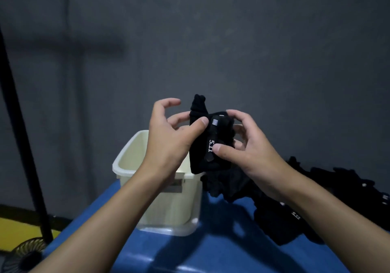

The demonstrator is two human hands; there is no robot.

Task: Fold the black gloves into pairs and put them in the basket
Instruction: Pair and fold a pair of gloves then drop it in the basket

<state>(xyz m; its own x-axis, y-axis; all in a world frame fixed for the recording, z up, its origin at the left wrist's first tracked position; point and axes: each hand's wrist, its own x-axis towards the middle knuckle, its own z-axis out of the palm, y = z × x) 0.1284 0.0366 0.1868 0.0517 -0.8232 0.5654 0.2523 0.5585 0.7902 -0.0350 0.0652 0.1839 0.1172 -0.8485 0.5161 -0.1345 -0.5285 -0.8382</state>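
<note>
Both my hands hold a bundle of black gloves with white "5.11" lettering in the air, above the right rim of the cream basket. My left hand pinches its left edge with thumb and fingers, the index finger lifted free. My right hand grips the right side, thumb pressing on the front. A pile of loose black gloves lies on the blue table to the right, partly behind my right forearm. The basket's inside looks bare where I can see it.
A grey wall fills the background. A black pole slants up at the far left. A fan grille and a yellow floor strip lie low on the left, beyond the table's left edge.
</note>
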